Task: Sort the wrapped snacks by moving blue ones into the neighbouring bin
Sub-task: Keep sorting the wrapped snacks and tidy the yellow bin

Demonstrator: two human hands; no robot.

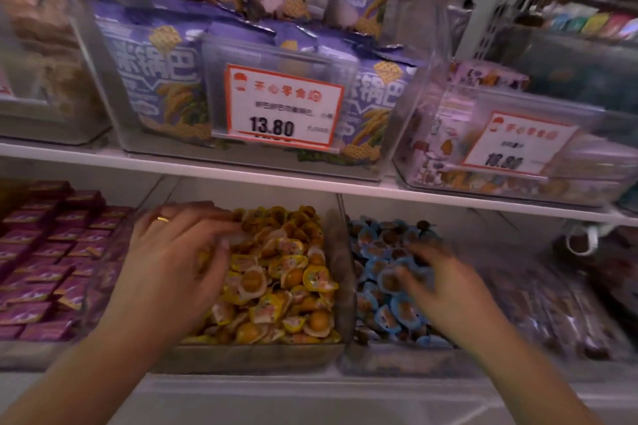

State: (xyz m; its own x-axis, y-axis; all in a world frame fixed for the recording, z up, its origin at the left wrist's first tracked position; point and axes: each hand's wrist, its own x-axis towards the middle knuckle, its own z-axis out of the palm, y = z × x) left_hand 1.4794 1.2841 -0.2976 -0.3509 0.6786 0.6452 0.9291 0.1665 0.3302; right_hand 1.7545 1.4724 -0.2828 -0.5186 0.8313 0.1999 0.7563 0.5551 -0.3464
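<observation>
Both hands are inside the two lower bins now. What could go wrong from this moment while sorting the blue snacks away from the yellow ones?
1. The left hand spreads over many small yellow snacks; a blue one beneath could go unseen, and I see none from here.
2. The right hand is blurred above the blue snacks, so a pack might slip and fall in front of the bin.
3. The clear divider between bins is low; piled packs may spill back across.
</observation>
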